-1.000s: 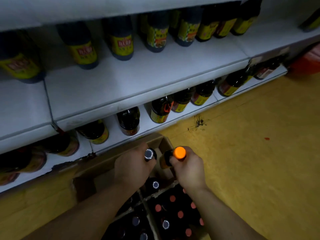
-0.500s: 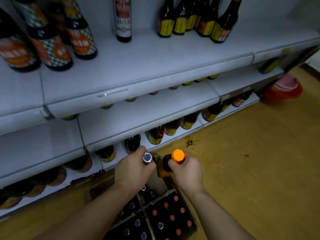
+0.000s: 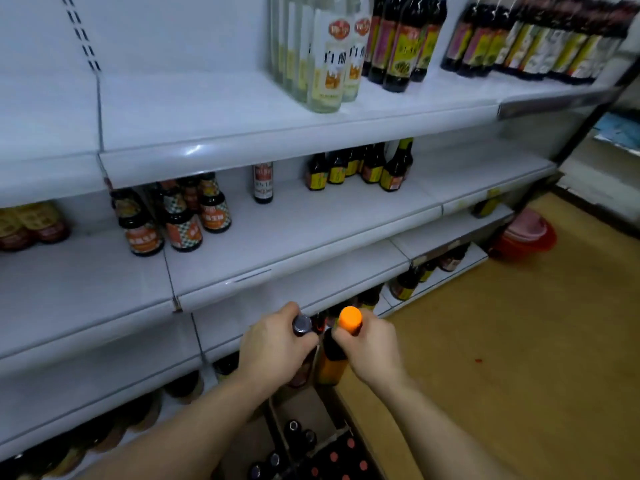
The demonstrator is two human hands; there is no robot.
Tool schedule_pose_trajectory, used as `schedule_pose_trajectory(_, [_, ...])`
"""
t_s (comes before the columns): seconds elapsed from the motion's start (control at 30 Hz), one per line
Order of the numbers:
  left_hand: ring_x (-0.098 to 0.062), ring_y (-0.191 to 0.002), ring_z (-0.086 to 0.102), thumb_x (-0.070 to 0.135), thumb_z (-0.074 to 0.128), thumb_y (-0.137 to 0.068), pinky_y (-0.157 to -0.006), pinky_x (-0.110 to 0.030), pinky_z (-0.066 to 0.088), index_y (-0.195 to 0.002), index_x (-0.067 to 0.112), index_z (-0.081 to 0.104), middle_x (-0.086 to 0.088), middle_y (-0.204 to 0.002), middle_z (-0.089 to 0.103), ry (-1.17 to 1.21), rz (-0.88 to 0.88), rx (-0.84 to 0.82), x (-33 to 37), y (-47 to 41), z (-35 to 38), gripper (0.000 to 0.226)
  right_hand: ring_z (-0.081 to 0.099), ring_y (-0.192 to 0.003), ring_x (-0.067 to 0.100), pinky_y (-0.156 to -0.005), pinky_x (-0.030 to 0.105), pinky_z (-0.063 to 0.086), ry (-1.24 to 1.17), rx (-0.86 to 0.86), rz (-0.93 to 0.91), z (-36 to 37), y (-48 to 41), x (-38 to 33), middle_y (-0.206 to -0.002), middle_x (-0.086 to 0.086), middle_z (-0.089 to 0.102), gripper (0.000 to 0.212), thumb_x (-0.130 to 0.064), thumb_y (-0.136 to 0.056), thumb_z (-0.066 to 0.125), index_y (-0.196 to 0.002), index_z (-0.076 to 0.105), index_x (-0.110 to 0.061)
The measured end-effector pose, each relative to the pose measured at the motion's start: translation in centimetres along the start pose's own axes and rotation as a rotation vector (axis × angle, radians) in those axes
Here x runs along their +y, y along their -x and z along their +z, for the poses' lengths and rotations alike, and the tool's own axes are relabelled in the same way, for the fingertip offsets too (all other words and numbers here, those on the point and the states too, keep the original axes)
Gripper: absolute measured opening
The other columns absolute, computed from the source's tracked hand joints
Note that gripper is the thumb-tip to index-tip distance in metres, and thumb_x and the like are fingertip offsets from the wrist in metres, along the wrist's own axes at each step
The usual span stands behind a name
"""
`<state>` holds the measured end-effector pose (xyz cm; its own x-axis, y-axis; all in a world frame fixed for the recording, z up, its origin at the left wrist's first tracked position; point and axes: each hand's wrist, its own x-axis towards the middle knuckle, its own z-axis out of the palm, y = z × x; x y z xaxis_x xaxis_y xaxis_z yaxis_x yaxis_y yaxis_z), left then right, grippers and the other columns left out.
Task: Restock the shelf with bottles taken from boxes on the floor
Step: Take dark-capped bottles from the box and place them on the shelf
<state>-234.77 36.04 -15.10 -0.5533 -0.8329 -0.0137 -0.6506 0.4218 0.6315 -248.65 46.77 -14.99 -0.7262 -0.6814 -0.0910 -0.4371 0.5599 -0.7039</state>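
Observation:
My left hand (image 3: pixel 275 348) grips the neck of a dark bottle with a silver cap (image 3: pixel 302 323). My right hand (image 3: pixel 370 344) grips the neck of a dark bottle with an orange cap (image 3: pixel 349 318) and an orange label. Both bottles hang upright, side by side, above the cardboard box (image 3: pixel 277 408) on the floor, level with the lower white shelves (image 3: pixel 277 237). The box holds several more dark bottles with silver and red caps (image 3: pixel 332 457).
White shelf tiers rise ahead, with wide bare stretches. Dark sauce bottles (image 3: pixel 363 166) and checkered-label bottles (image 3: pixel 180 220) stand on the middle tier, clear vinegar bottles (image 3: pixel 329 60) on the top. Red stacked basins (image 3: pixel 526 233) sit on the yellow floor (image 3: pixel 519 341) at right.
Both hands have lifted their bottles up out of the box. My view has tilted upward, bringing the higher shelves into sight.

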Motion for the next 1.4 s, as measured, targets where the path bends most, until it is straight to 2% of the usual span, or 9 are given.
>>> schedule_pose_trajectory(0.1, [-0.026,-0.078,0.06,0.049,0.063,-0.077,-0.061,-0.036,0.047,-0.081,0.024,0.048,0.003,-0.075,0.061,0.001,0.037,0.029,2.0,-0.1,-3.0,0.03,0.059,-0.068,0.024,-0.059,0.043,0.048,0.037,0.001,-0.074,-2.3,0.3,-2.7,-0.069,0.001,0.061,0.028,-0.039,-0.083,0.072,-0.076,0.055,-0.019])
schedule_pose_trajectory(0.2, [-0.023,-0.075,0.058,0.048,0.064,-0.078,-0.057,-0.033,0.039,-0.078,0.024,0.047,0.005,-0.074,0.058,-0.035,0.076,0.059,4.2,-0.2,-5.9,0.03,0.059,-0.071,0.026,-0.061,0.045,0.049,0.102,0.017,-0.136,-4.6,0.5,-5.2,-0.071,0.002,0.059,0.031,-0.045,-0.084,0.068,-0.077,0.054,-0.018])
schedule_pose_trajectory(0.43, [-0.026,-0.076,0.06,0.047,0.068,-0.075,-0.059,-0.036,0.045,-0.075,0.022,0.051,0.002,-0.074,0.058,-0.014,0.163,0.111,8.5,-1.4,-12.6,0.03,0.045,-0.063,0.022,-0.054,0.035,0.03,0.167,0.105,-0.253,-10.4,0.6,-11.3,-0.064,-0.002,0.045,0.04,-0.052,-0.086,0.061,-0.068,0.037,-0.026])
schedule_pose_trajectory(0.53, [-0.023,-0.076,0.06,0.042,0.072,-0.075,-0.064,-0.038,0.049,-0.073,0.019,0.054,0.0,-0.075,0.06,0.026,0.207,0.154,10.8,-1.6,-15.6,0.029,0.045,-0.064,0.022,-0.054,0.035,0.031,0.175,0.17,-0.312,-13.1,0.5,-14.1,-0.065,-0.002,0.044,0.04,-0.054,-0.084,0.061,-0.068,0.036,-0.026])
schedule_pose_trajectory(0.67, [-0.019,-0.069,0.057,0.037,0.073,-0.074,-0.053,-0.031,0.035,-0.066,0.023,0.051,0.004,-0.068,0.056,0.076,0.216,0.201,13.2,-1.4,-19.2,0.027,0.053,-0.069,0.022,-0.055,0.035,0.034,0.125,0.245,-0.369,-16.1,0.4,-17.0,-0.069,-0.002,0.052,0.037,-0.053,-0.082,0.062,-0.07,0.044,-0.024])
schedule_pose_trajectory(0.8, [-0.019,-0.071,0.06,0.034,0.074,-0.073,-0.055,-0.029,0.037,-0.067,0.02,0.057,0.002,-0.068,0.061,0.14,0.208,0.262,14.9,-0.9,-21.6,0.023,0.048,-0.062,0.022,-0.058,0.04,0.037,0.089,0.262,-0.438,-18.1,0.6,-19.2,-0.063,-0.003,0.047,0.039,-0.056,-0.077,0.059,-0.064,0.038,-0.026])
schedule_pose_trajectory(1.03, [-0.017,-0.066,0.055,0.032,0.073,-0.075,-0.054,-0.03,0.034,-0.066,0.015,0.055,-0.002,-0.067,0.057,0.199,0.228,0.357,16.8,-0.3,-24.8,0.027,0.051,-0.063,0.02,-0.058,0.038,0.04,0.099,0.306,-0.491,-20.0,0.8,-21.6,-0.062,-0.005,0.048,0.04,-0.052,-0.08,0.064,-0.065,0.042,-0.022])
schedule_pose_trajectory(1.13, [-0.018,-0.064,0.054,0.031,0.074,-0.074,-0.054,-0.029,0.036,-0.067,0.013,0.057,-0.002,-0.068,0.058,0.231,0.227,0.368,16.9,0.2,-25.7,0.025,0.046,-0.059,0.018,-0.055,0.035,0.035,0.075,0.291,-0.527,-20.3,0.8,-22.2,-0.058,-0.005,0.043,0.043,-0.051,-0.078,0.065,-0.061,0.038,-0.023])
schedule_pose_trajectory(1.4, [-0.015,-0.059,0.049,0.029,0.074,-0.075,-0.054,-0.026,0.034,-0.067,0.015,0.057,0.002,-0.063,0.053,0.275,0.153,0.376,14.6,2.2,-26.9,0.023,0.046,-0.058,0.019,-0.055,0.039,0.037,0.044,0.209,-0.648,-19.0,1.8,-22.8,-0.057,-0.003,0.044,0.041,-0.046,-0.08,0.068,-0.064,0.044,-0.017])
